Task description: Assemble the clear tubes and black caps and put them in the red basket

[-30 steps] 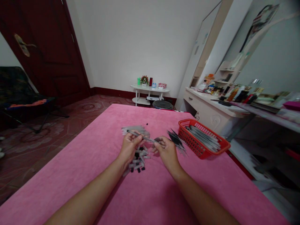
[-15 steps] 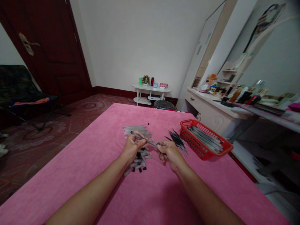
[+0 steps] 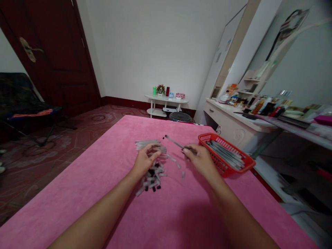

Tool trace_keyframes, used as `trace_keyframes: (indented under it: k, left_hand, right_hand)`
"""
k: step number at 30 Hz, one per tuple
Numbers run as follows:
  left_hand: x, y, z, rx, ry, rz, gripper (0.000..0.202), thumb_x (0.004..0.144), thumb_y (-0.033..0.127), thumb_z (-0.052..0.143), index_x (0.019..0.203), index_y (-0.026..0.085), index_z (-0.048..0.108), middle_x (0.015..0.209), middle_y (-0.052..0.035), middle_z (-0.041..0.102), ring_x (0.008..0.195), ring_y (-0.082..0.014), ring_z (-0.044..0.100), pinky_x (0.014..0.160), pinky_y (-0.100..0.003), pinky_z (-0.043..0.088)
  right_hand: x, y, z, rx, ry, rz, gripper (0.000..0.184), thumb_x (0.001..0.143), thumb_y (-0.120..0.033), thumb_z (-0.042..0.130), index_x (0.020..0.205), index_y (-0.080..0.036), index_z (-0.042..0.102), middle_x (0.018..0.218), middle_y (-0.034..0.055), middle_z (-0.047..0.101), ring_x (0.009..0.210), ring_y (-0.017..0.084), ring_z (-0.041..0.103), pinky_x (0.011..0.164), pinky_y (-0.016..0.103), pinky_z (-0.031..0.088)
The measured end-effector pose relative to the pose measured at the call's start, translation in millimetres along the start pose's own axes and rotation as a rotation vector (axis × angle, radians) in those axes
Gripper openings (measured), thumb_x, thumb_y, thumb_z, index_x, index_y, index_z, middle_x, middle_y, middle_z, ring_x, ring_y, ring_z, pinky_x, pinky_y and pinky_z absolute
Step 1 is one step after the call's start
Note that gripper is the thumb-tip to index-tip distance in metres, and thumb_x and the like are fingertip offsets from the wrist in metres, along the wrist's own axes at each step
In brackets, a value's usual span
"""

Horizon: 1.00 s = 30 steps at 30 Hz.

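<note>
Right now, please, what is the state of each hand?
Left hand: open, fingers curved, nothing visibly held.
Right hand: closed, holding a slim grey pen.

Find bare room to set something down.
Free: pink cloth left of the left forearm, and its near part between that and the right forearm. Crowded: caps, pale tubes by the left hand; red basket by the right hand.
</note>
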<state>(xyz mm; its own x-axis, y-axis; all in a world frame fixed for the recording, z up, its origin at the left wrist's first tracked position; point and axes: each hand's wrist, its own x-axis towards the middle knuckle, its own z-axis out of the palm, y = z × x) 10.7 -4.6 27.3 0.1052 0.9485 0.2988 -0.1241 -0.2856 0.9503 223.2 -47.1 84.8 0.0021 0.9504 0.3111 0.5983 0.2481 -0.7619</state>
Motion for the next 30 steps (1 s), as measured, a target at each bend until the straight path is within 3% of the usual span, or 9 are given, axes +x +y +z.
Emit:
trace_keyframes:
  k: [4,7,10,14,17,20,23,30]
  left_hand:
    - [13.9,-12.7,-30.9,0.315,0.156,0.105,0.020,0.074,0.032,0.064,0.087,0.017,0.069,0.088,-0.0067,0.070,0.082,-0.0209,0.064,0.073,-0.030,0.050]
    - [19.8,-24.3,-49.4,0.476,0.173,0.133,0.021,0.076,0.031,0.059,0.088,0.017,0.069,0.087,-0.0068,0.070,0.080,-0.0212,0.064,0.072,-0.031,0.049]
    - [21.0,-29.5,-58.1,0.666,0.104,0.177,0.021,0.078,0.028,0.055,0.089,0.018,0.070,0.090,-0.0066,0.071,0.083,-0.0215,0.064,0.076,-0.032,0.048]
    - [18.2,-27.1,-56.5,0.907,-0.118,0.227,0.020,0.078,0.021,0.054,0.089,0.022,0.072,0.091,-0.0052,0.070,0.087,-0.0209,0.062,0.080,-0.032,0.046]
    - [15.5,-24.3,-52.1,0.963,-0.227,0.227,0.021,0.078,0.020,0.056,0.090,0.024,0.072,0.090,-0.0049,0.069,0.087,-0.0196,0.060,0.079,-0.029,0.045]
    - [13.9,-23.1,-49.3,0.982,-0.259,0.206,0.020,0.076,0.022,0.061,0.093,0.024,0.072,0.091,-0.0054,0.067,0.086,-0.0192,0.060,0.077,-0.028,0.045]
    - [13.1,-21.4,-47.7,1.004,-0.270,0.193,0.024,0.072,0.022,0.066,0.095,0.025,0.072,0.092,-0.0055,0.066,0.085,-0.0196,0.059,0.076,-0.028,0.045]
    - [10.0,-14.1,-43.9,1.041,-0.304,0.191,0.021,0.076,0.020,0.061,0.092,0.026,0.072,0.091,-0.0053,0.066,0.086,-0.0198,0.060,0.074,-0.027,0.044]
  right_hand:
    - [9.2,18.2,-61.9,-0.477,0.394,0.075,0.030,0.078,-0.038,0.051,0.092,-0.018,0.069,0.083,0.0092,0.069,0.076,0.022,0.062,0.064,0.030,0.042]
    - [7.2,33.8,-92.7,-0.748,0.454,0.264,0.034,0.078,-0.042,0.052,0.094,-0.019,0.071,0.081,0.0130,0.069,0.074,0.027,0.063,0.059,0.033,0.040]
    - [5.9,43.3,-101.1,-0.816,0.471,0.244,0.035,0.078,-0.041,0.052,0.096,-0.018,0.071,0.087,0.0136,0.069,0.076,0.026,0.062,0.060,0.033,0.041]
    - [10.6,41.4,-84.0,-0.671,0.484,0.038,0.030,0.079,-0.034,0.051,0.095,-0.016,0.069,0.092,0.0102,0.069,0.082,0.022,0.062,0.070,0.031,0.044]
    - [13.3,35.8,-58.0,-0.559,0.285,-0.041,0.024,0.079,-0.027,0.052,0.090,-0.016,0.070,0.091,0.0080,0.069,0.083,0.019,0.062,0.074,0.028,0.044]
    - [10.8,33.6,-27.4,-0.545,0.034,-0.024,0.019,0.077,-0.022,0.055,0.087,-0.017,0.071,0.088,0.0069,0.070,0.079,0.018,0.062,0.070,0.026,0.042]
    - [3.6,33.9,0.8,-0.554,-0.125,-0.010,0.018,0.077,-0.020,0.057,0.088,-0.018,0.071,0.090,0.0066,0.070,0.083,0.018,0.063,0.071,0.024,0.041]
    - [-12.1,31.4,34.5,-0.651,-0.223,0.053,0.022,0.073,-0.027,0.068,0.093,-0.020,0.065,0.095,0.0056,0.067,0.085,0.017,0.062,0.070,0.024,0.038]
